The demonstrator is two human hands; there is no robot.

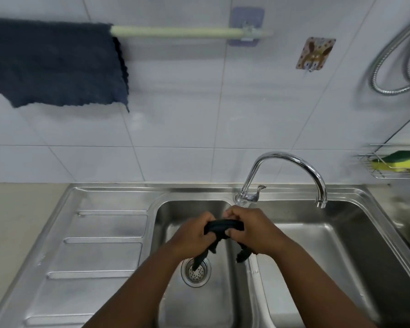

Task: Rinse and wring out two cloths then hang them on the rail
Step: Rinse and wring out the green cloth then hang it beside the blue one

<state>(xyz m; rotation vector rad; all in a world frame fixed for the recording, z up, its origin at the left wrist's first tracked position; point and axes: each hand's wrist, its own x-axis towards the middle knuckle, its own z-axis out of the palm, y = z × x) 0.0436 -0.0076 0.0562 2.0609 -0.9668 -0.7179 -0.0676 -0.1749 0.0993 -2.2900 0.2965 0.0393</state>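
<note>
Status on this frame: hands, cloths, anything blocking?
Both hands, left and right, clamped on twisted dark cloth over left basin. Blue cloth already on rail. Rail's right stretch bare.

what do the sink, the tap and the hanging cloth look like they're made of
Sink: apparently stainless steel, brushed, with dull streaked reflections. Tap: polished chromed metal, judging by its mirror-bright highlights. Hanging cloth: dark blue, fuzzy, probably microfibre or terry, with a nubbly surface and ragged edge.
</note>
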